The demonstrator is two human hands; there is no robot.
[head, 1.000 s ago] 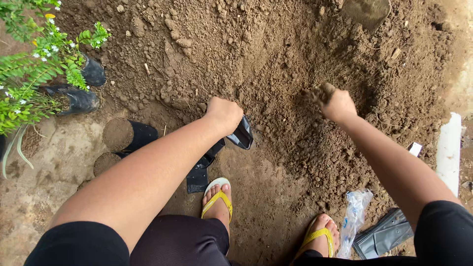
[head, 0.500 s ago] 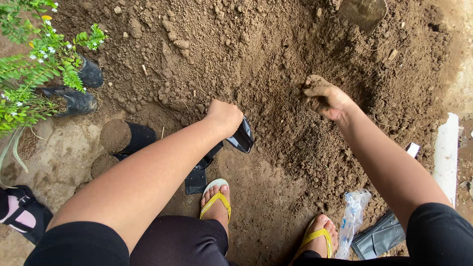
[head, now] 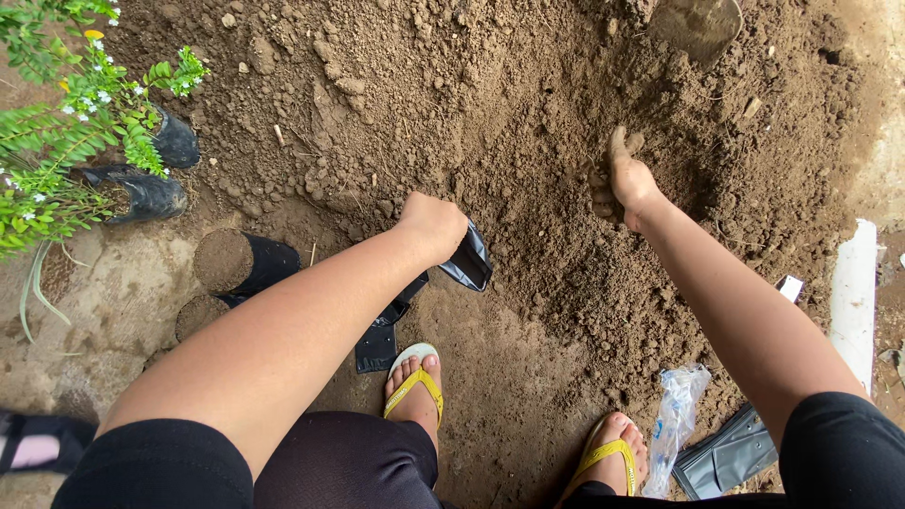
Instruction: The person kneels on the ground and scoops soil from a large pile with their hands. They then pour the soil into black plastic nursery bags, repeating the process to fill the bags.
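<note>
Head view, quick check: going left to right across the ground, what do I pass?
Flowering plants → filled black grow bag → left hand holding an empty black bag → right hand in the soil pile → white pipe.

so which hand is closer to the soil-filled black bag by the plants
Left. The left hand, gripping an empty black bag, is just right of the filled bag; the right hand digs in the soil pile, farther right.
</note>
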